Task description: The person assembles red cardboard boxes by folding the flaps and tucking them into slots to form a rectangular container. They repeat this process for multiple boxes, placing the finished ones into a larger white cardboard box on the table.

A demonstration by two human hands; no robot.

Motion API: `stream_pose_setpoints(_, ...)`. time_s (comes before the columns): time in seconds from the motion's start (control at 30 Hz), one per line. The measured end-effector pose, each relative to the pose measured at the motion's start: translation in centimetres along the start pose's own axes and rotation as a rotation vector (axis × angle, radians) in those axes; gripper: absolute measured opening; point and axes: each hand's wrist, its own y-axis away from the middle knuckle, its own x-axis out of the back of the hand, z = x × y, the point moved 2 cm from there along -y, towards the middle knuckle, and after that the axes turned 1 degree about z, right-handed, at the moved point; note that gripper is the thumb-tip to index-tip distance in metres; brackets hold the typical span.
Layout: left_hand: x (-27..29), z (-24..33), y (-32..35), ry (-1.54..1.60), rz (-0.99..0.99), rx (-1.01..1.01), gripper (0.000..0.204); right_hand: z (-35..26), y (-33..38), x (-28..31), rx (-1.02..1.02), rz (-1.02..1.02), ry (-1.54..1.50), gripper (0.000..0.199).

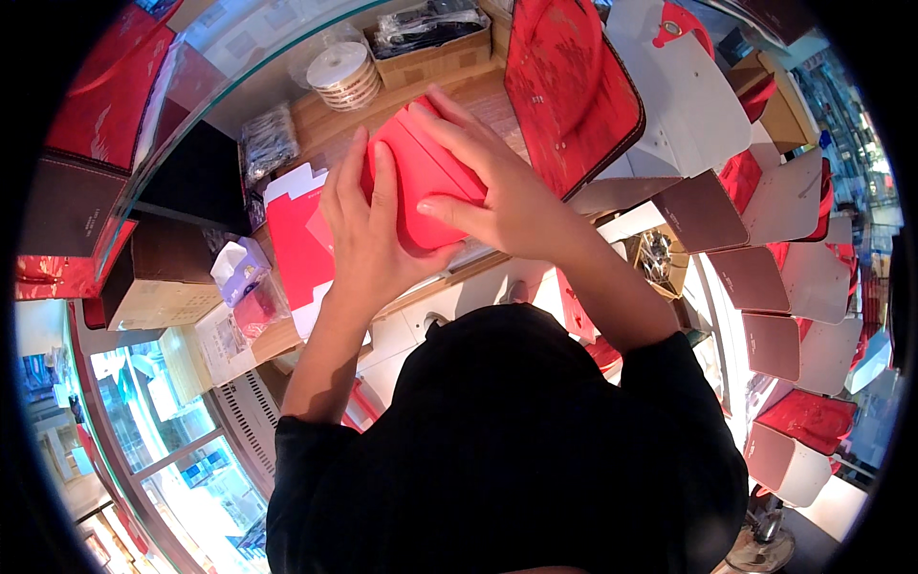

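Between my two hands is a red folded carton (413,163), held tilted above the wooden counter (320,120). My left hand (361,215) presses on its left side, fingers pointing up along the panel. On the other side my right hand (483,182) grips it, fingers over the far upper edge and thumb on the front panel. Part of the carton is covered by my fingers. Beneath and left of it lies a flat red sheet of carton (295,234) with white tabs, partly hidden by my left hand and forearm.
Behind the hands are a stack of ribbon spools (342,75) and a cardboard box (435,65) of plastic-wrapped items. A large red-patterned case (569,96) stands right. Farther left are a small white-purple box (239,271) and a brown carton (158,277). A glass panel (244,65) edges the counter.
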Motion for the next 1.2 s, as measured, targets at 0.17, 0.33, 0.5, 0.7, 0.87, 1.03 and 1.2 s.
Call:
stream_pose_setpoints(0.17, -0.3, 0.1, 0.1, -0.015, 0.023, 0.002, 0.11, 0.6, 0.1, 0.1, 0.048, -0.018, 0.037, 0.065)
stream_pose_setpoints(0.33, -0.4, 0.0, 0.0, -0.014, 0.123, 0.085, 0.114, -0.2, 0.3, 0.2, 0.001, 0.112, 0.042, 0.063)
stream_pose_setpoints(0.5, -0.2, 0.6, -0.4, 0.131, 0.109, 0.194, 0.112, 0.9, 0.9, -0.2, 0.056, 0.197, -0.032, 0.057)
stream_pose_setpoints(0.7, 2.7, -3.0, -2.6, 0.481, 0.066, 0.098, 0.079, 1.1, -0.1, 2.2, 0.191, -0.075, -0.157, 0.045)
stream_pose_setpoints(0.87, 2.2, -3.0, -3.3, 0.853, -0.029, 0.13, 0.03, 0.9, -0.1, 2.0, 0.057, 0.059, -0.412, 0.036)
stream_pose_setpoints(1.03, 1.9, -2.6, -2.9, 0.879, 0.0, 0.189, 0.019, 1.9, 0.0, 2.1, 0.138, 0.014, -0.303, 0.029)
stream_pose_setpoints(1.2, 1.4, -2.8, -2.8, 0.878, 0.03, 0.123, 0.022, 1.4, 0.0, 2.1, 0.104, 0.074, -0.335, 0.025)
